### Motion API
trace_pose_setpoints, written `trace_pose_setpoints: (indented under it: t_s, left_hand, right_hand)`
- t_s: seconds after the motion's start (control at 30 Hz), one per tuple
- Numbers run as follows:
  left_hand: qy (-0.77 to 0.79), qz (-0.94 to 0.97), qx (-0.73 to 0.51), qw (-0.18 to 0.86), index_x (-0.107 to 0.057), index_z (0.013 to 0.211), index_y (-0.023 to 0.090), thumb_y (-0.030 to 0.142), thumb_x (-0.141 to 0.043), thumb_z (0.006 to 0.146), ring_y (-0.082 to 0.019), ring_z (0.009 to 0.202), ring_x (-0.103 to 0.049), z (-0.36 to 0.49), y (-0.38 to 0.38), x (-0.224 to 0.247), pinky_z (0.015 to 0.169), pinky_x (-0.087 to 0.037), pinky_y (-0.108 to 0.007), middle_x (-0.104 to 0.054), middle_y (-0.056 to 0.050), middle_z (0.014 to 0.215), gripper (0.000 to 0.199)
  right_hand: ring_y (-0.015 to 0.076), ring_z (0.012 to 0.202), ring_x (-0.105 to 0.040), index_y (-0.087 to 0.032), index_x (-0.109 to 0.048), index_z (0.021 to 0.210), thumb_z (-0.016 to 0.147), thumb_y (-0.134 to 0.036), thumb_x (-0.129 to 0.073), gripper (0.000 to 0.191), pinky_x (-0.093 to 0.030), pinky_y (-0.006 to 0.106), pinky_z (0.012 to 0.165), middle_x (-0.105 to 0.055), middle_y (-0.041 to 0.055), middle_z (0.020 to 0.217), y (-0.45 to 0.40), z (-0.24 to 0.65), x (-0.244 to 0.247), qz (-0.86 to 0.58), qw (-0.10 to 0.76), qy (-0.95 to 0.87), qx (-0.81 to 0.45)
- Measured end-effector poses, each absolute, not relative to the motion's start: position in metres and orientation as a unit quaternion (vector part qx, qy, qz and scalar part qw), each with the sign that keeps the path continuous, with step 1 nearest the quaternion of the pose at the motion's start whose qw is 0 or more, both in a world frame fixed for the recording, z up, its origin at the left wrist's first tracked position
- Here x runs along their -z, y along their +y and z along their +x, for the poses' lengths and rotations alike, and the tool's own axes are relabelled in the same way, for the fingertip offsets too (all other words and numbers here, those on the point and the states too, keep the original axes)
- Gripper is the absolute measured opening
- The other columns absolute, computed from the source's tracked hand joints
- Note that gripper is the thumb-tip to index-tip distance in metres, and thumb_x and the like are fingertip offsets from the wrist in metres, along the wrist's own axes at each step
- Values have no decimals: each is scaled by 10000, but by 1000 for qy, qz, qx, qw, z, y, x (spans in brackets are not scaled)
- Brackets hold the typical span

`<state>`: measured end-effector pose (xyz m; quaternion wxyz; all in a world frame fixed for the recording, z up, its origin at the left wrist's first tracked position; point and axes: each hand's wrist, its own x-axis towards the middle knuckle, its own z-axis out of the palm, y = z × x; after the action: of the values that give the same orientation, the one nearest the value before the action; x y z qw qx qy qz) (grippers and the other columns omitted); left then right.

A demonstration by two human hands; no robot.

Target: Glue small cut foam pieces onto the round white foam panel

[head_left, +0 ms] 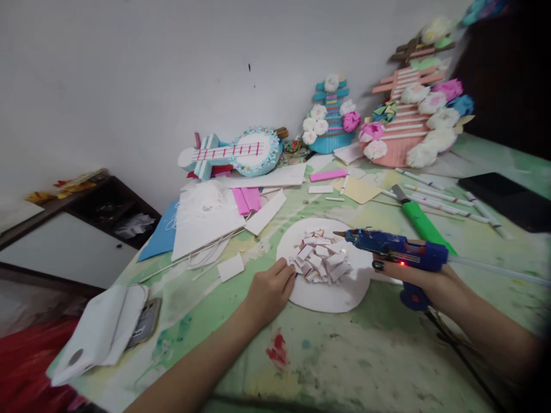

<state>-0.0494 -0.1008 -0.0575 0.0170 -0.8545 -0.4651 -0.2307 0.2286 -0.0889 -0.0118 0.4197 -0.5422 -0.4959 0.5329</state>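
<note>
A round white disc [331, 301] lies on the green, paint-stained table, with a pile of small folded white paper pieces [321, 255] glued or resting on it. My left hand [271, 287] is at the left edge of the disc, its bent fingers touching the pile's left side; what its fingertips hold, if anything, is hidden. My right hand [424, 281] is wrapped round a blue glue gun [396, 249], whose red light is lit. The gun's nozzle points left, just over the right part of the pile. A glue stick runs out of its back.
Behind stand a light blue paper instrument [253, 152], a blue one [331, 123] and a pink one [404, 126] with paper flowers. A green cutter [424, 223], rolled sticks and a black phone [508, 201] lie right. White sheets [202, 223] and a white case [101, 327] lie left.
</note>
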Motion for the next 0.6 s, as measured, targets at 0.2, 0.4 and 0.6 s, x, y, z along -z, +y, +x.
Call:
trace_pose_setpoints:
  t_s: [0.2,0.4,0.6]
  left_hand:
    - [-476,-817,315,-85,-617,870,166,183,-483,834,-113,653,-553,-55,-97,54,599,-442,-215,-592,-40,786,140]
    - [-517,-776,325,-159,-580,741,168,191,-498,804,-114,582,-518,-63,-94,50,566,-397,-231,-582,-8,703,106]
    - [-512,-766,335,-197,-549,729,174,214,-414,833,-145,646,-552,-65,-92,53,595,-396,-253,-551,-17,698,175]
  right_hand:
    - [151,633,-570,-175,-629,781,618,-402,-704,289,-455,260,578,-628,5,710,-90,229,7,-509,431,-538,-515]
    - [110,483,-448,-209,-516,768,651,-368,-659,244,-373,243,456,-509,-27,594,-127,250,-17,-553,389,-639,-367]
    - [212,550,-559,-229,-583,756,572,-375,-712,268,-402,330,521,-645,79,658,-170,371,19,-758,320,-556,-117]
